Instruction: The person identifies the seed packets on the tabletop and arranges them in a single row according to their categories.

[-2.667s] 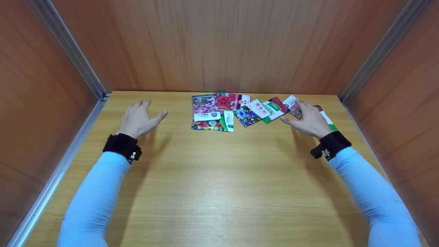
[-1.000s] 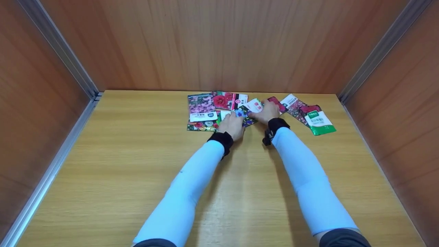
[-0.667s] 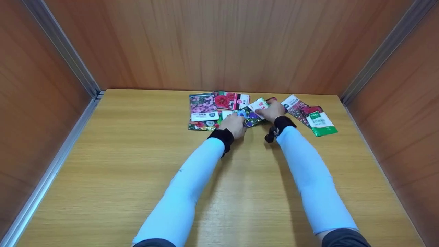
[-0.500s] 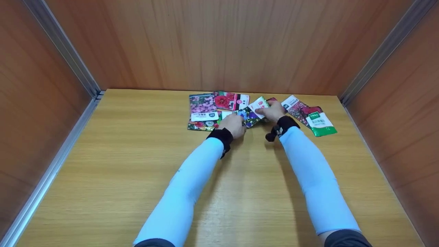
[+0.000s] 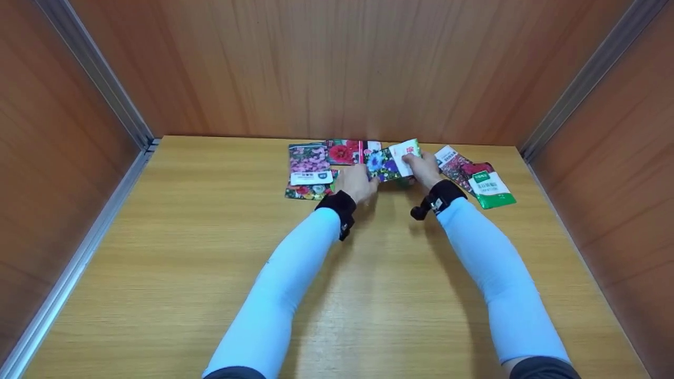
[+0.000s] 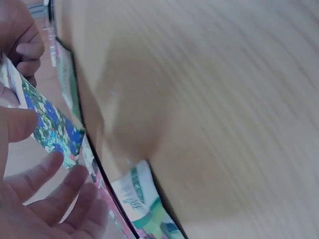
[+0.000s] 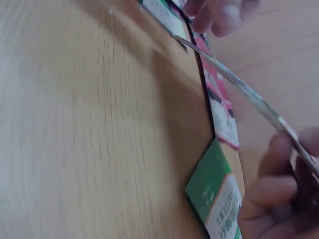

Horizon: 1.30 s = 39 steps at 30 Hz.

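My right hand (image 5: 424, 169) pinches a seed packet (image 5: 387, 164) by its white end, thumb on top. The packet has blue and purple flowers and is raised over the table, seen nearly edge-on in the right wrist view. My left hand (image 5: 354, 183) is at the packet's other end. In the left wrist view its fingers (image 6: 65, 194) are spread and loosely bent around the packet's flowered corner. A green-and-white packet (image 7: 209, 184) lies on the table below my right hand, mostly hidden in the head view.
Left of my hands lie packets with pink flowers (image 5: 309, 158), a red flower (image 5: 342, 152) and mixed flowers (image 5: 308, 192). To the right, a green-bottomed packet (image 5: 492, 189) overlaps another packet (image 5: 454, 164). Wooden panels (image 5: 337, 68) enclose the table at the back and sides.
Both hands have come in from the sides to the middle packets. The right hand has taken the blue-flower packet, lifted it and turned it straighter; the left has shifted slightly up and left.
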Motion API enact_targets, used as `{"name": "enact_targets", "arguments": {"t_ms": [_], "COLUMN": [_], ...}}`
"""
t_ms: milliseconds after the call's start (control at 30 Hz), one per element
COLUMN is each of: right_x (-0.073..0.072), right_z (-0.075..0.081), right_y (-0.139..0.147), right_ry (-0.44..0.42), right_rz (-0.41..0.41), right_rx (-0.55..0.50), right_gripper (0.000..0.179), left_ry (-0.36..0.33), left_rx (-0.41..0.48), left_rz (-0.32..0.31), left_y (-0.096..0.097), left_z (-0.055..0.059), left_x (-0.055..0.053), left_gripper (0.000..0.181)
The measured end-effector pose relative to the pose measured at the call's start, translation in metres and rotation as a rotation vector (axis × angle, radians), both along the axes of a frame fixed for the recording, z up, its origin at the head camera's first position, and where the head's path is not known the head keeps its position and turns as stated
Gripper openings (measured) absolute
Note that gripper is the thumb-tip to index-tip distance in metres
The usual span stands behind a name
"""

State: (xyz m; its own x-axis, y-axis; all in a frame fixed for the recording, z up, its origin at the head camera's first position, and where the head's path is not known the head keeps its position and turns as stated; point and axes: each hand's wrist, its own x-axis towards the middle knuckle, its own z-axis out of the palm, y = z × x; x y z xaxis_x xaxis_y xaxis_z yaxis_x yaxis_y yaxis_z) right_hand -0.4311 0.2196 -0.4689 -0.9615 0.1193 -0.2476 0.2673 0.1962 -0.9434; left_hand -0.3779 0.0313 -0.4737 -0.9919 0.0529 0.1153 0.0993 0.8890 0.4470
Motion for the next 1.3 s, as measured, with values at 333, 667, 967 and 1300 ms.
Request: {"name": "enact_targets", "arguments": {"t_ms": [333,667,967,1300], "right_x": [0.021,0.051,0.068,0.074], "right_z": [0.006,-0.003,-0.014,-0.012], "right_y": [-0.022,-0.050,-0.064,-0.052], "right_ry": [0.046,-0.024,-0.100,-0.075], "right_rz": [0.023,0.224,0.387,0.497], "right_rx": [-0.287,-0.314,-0.166,-0.094], "right_gripper": [0.045,0.049,0.057,0.054], "left_ry": [-0.135,-0.216,-0.141,-0.142], "left_rx": [0.251,0.546,0.617,0.647], "left_rz": [0.013,0.130,0.173,0.150], "left_y": [0.005,-0.011,-0.034,-0.083], "left_z": [0.010,0.012,0.012,0.014], "left_x": [0.004,0.002,-0.001,0.007], "left_gripper": [0.054,0.078,0.062,0.059]}}
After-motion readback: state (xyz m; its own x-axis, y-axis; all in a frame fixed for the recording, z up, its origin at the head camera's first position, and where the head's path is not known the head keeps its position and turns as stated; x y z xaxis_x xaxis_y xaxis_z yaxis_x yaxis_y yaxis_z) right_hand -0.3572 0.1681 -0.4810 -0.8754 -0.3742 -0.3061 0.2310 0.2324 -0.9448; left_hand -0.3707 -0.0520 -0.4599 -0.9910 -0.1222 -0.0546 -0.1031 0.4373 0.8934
